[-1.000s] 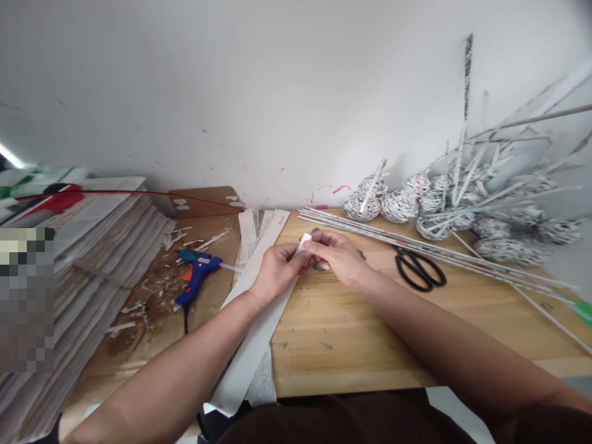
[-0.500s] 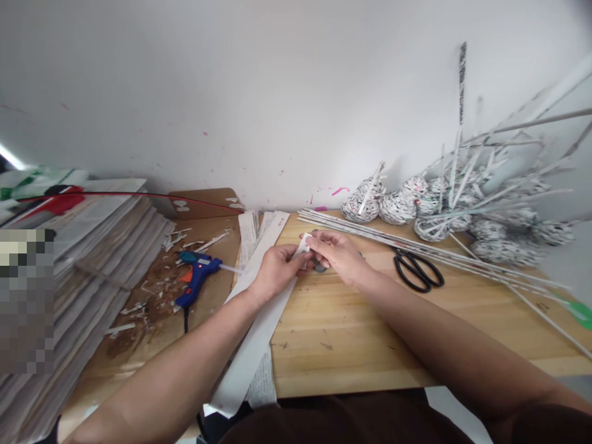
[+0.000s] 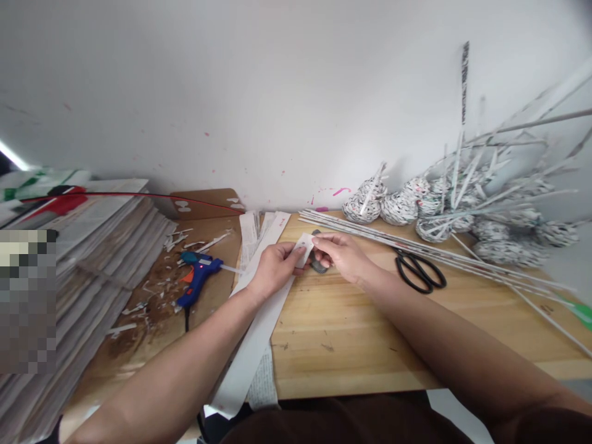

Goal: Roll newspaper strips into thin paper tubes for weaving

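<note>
My left hand is closed on the end of a white paper strip, thumb on top and fingers beneath. At the strip's upper right corner, my right hand pinches the paper between thumb and forefinger. A small dark grey thing lies on the table by the right fingertips; its kind is partly hidden. Under my left hand and wrist run several long paper strips, white and printed, down over the table's front edge. How much of the held strip continues below my left hand is hidden.
A blue hot glue gun lies on cardboard among scraps, beside a tall newspaper stack. Black-handled scissors and thin rolled paper sticks lie to the right. Woven paper shapes stand against the wall, long sticks jutting out.
The right fingers have moved slightly right and apart from the left hand, so more of the paper strip's end shows between them. The grey thing shows more too.
</note>
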Demonstrator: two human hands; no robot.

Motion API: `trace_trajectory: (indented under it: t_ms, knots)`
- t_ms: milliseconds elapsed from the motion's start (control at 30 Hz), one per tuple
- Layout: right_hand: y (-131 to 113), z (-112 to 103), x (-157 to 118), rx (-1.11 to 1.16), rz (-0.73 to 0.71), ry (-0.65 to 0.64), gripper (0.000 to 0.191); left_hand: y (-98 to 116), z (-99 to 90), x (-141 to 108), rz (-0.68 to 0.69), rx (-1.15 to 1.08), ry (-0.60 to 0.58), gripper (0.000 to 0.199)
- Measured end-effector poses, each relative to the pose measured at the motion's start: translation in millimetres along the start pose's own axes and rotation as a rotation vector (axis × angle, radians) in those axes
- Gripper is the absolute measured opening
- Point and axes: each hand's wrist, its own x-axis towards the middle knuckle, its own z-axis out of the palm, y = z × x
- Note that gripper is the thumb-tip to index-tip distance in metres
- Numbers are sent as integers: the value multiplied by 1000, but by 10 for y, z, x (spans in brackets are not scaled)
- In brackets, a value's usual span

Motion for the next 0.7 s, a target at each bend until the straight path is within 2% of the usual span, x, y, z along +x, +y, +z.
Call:
trace_trajectory:
  t_ms: [167,400,700]
  knots:
    - [23,-23,21,72,48,-18,31,-14,0,-8,9,31,8,35]
    - [41,25,8,75,40,96,36,-61,5,-19,105,180,16,29]
    - [90,76,31,234,95,202,37,-26,9,-62,170,275,-13,22]
